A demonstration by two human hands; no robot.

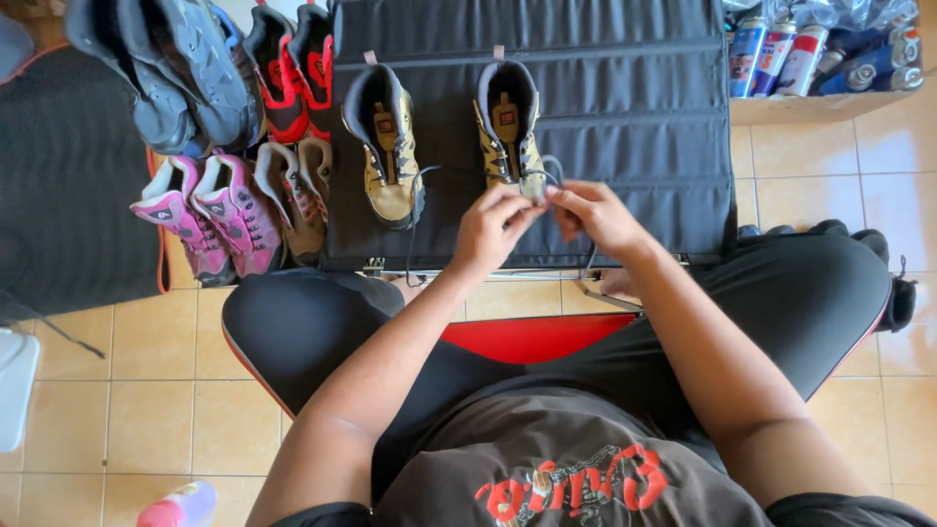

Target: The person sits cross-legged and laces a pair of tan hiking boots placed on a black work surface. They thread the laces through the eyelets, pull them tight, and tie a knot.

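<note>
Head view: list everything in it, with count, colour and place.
gold shoes: two, gold and grey, side by side on the mat
black mat: one, padded, ahead of the knees
lace: grey, at the right-hand gold shoe, pinched by both hands
pink shoes: two, pink, left of the mat
red shoes: two, red and black, top left
grey shoes: grey, count unclear, far top left
spray cans: several, top right
pink bottle: one, bottom left
left hand: on the lace
right hand: on the lace
</note>
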